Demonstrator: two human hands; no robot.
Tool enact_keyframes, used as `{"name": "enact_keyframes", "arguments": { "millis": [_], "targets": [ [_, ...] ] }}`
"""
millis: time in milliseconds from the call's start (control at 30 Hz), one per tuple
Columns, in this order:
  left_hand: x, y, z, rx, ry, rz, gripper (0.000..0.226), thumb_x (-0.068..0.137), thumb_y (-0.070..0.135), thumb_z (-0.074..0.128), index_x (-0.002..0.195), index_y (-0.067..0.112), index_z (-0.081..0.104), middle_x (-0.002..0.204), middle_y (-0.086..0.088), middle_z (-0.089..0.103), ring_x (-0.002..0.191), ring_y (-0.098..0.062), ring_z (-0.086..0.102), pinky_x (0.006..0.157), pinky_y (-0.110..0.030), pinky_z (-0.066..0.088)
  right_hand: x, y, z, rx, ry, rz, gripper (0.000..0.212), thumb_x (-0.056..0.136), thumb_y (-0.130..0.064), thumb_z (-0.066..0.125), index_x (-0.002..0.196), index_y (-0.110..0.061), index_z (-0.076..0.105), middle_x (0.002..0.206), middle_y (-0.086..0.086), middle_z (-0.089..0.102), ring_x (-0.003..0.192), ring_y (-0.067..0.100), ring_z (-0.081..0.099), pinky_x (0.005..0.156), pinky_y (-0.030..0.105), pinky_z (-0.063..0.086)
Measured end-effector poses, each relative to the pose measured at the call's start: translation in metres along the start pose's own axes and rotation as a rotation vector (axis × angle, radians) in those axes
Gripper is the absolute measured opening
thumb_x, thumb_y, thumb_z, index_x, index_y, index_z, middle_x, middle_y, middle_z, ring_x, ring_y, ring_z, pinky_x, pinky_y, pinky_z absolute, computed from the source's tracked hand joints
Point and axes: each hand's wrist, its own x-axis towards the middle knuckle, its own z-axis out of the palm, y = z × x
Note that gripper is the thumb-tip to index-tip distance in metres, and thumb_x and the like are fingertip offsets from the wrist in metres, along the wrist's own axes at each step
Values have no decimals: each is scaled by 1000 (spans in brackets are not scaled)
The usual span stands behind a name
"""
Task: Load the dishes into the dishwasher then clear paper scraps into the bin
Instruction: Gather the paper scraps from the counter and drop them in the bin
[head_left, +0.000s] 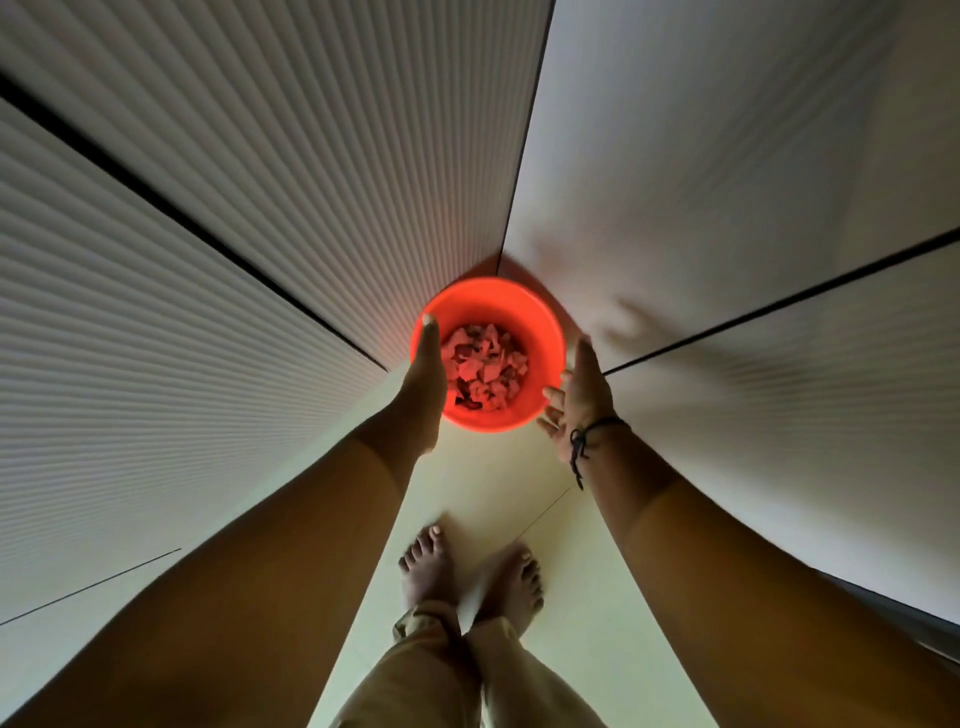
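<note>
Paper scraps (485, 366), crumpled, in round orange bin (540, 322)

Place: looked like a home kitchen corner.
Cabinets (218, 291): ribbed pale fronts, met at a corner, split by dark gaps.
Floor (483, 493): pale tiles with thin joints.
Feet (467, 571): bare, in loose trousers, as worn indoors at home.
Bin (540, 332): small, orange, set in the corner, held paper scraps (485, 366).
</note>
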Motion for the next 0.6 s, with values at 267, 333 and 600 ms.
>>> {"name": "enact_keyframes", "arguments": {
  "millis": [267,333,600],
  "targets": [
    [-150,21,-12,662,-204,290,58,84,74,43,127,35,53,122,14,56,111,-11,53,91,-24,39,-158,-8,-27,-457,30,-270,52,80,-71,51,68,-21,47,62,-1,43,55,14,39,57,25,31],
    [-192,41,-14,810,-252,466,65,75,85,37,117,38,54,113,16,61,104,-10,59,94,-36,47,-213,-29,-28,-480,-29,-407,35,88,-54,56,81,-20,58,71,-3,55,64,16,50,57,27,38],
    [-319,174,-20,1063,-108,1070,71,91,64,38,150,25,24,158,2,24,144,-14,22,117,-37,22,-370,-139,-23,-995,-35,-882,36,93,-22,58,126,-15,46,105,-3,57,82,8,52,73,19,46]
  ]
}}
